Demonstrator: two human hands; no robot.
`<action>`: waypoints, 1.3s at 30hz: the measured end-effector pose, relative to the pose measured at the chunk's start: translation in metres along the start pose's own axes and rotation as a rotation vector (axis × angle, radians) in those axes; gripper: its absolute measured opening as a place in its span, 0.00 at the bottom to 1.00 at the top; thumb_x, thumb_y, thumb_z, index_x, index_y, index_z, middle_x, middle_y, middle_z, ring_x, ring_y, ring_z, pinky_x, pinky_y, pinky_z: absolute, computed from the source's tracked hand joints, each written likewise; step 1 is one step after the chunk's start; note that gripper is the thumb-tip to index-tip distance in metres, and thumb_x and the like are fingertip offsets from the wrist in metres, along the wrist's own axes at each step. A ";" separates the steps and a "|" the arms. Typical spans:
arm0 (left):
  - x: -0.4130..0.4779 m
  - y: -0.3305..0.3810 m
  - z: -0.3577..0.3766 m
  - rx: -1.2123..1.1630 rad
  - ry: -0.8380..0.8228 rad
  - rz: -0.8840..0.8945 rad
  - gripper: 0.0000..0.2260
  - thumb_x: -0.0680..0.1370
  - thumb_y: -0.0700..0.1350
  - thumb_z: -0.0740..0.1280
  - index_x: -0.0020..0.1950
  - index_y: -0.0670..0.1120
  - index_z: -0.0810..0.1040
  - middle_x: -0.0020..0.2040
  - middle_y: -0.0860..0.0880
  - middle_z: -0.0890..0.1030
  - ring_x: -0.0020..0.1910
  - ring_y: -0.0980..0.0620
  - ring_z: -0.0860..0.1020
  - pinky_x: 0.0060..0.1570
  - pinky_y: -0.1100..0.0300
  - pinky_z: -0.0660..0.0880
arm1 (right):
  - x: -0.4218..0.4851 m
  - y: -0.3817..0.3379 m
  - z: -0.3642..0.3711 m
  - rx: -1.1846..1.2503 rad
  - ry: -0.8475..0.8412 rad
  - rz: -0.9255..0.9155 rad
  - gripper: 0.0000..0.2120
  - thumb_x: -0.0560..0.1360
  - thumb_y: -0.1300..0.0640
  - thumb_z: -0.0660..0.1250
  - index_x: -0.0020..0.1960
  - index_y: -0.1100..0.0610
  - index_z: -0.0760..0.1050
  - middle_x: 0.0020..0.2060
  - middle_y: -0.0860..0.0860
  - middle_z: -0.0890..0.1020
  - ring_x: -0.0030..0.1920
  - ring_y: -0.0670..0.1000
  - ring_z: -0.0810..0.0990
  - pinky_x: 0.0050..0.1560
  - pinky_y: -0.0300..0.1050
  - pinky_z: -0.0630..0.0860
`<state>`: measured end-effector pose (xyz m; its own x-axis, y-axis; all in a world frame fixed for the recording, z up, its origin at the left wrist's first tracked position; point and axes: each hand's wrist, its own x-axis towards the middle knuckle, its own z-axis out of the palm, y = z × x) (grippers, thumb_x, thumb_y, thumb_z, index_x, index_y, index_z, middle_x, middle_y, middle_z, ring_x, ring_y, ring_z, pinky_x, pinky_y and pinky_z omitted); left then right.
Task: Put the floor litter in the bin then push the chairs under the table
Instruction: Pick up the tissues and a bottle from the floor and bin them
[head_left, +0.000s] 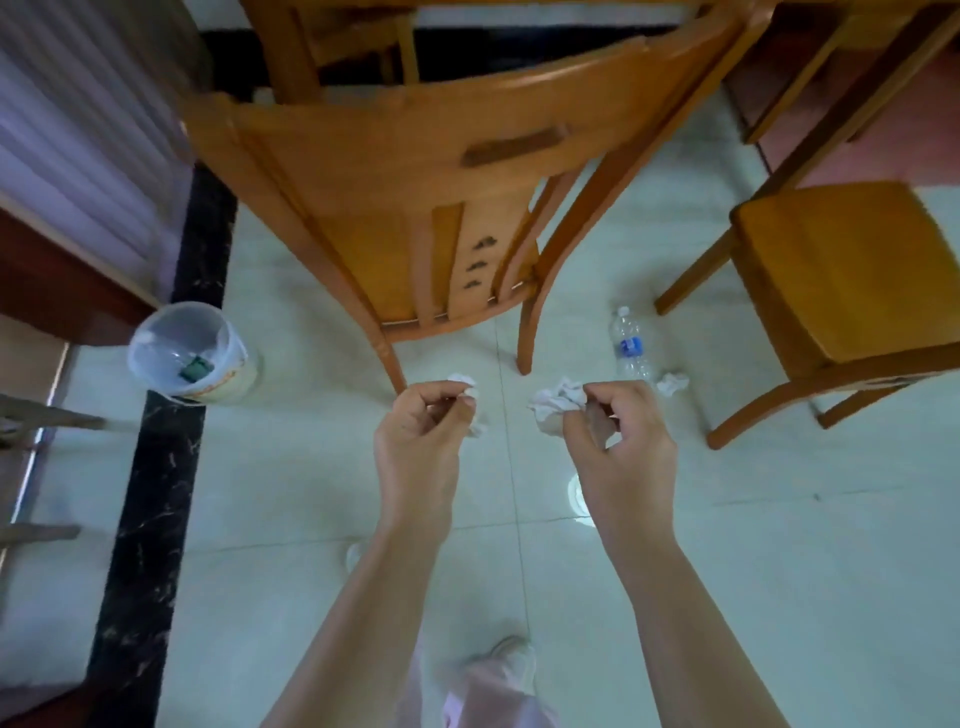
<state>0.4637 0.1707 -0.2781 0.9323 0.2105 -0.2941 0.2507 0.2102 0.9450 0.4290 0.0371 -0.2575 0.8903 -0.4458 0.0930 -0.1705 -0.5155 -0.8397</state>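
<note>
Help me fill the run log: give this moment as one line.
left hand: pinches tissue; right hand: pinches second tissue; floor: bottle, third tissue; bin: not yet reached

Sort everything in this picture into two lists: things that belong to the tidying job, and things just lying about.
Job: tissue wad pinched in left hand; crumpled tissue in right hand; water bottle and paper ball on the floor; bin; middle chair; right chair.
Just there: curtain; black floor strip; shoe.

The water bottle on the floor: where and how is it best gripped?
Grip the water bottle round its labelled middle, from above, fingers across its width: it appears to lie on its side, cap pointing away.
</note>
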 end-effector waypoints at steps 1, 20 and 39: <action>-0.001 0.010 -0.009 -0.016 0.031 0.002 0.15 0.72 0.31 0.67 0.34 0.51 0.80 0.40 0.50 0.83 0.33 0.57 0.78 0.34 0.67 0.74 | -0.001 -0.012 0.005 0.003 -0.023 -0.020 0.06 0.68 0.68 0.68 0.44 0.61 0.77 0.41 0.52 0.76 0.41 0.42 0.71 0.42 0.24 0.66; 0.089 0.096 -0.267 -0.224 0.535 0.012 0.10 0.73 0.33 0.68 0.38 0.48 0.80 0.33 0.55 0.80 0.34 0.58 0.76 0.37 0.69 0.73 | -0.030 -0.197 0.267 -0.019 -0.465 -0.301 0.05 0.69 0.64 0.69 0.45 0.61 0.77 0.40 0.51 0.78 0.41 0.51 0.75 0.41 0.41 0.71; 0.295 0.099 -0.428 -0.027 0.701 -0.059 0.13 0.72 0.35 0.70 0.36 0.53 0.81 0.34 0.52 0.81 0.34 0.58 0.77 0.36 0.63 0.73 | 0.035 -0.265 0.549 0.003 -0.657 -0.312 0.06 0.69 0.67 0.69 0.45 0.62 0.76 0.40 0.51 0.75 0.45 0.55 0.76 0.45 0.44 0.71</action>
<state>0.6519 0.6621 -0.3330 0.5276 0.7616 -0.3763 0.2807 0.2618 0.9234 0.7373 0.5599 -0.3259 0.9672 0.2537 -0.0109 0.1334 -0.5444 -0.8281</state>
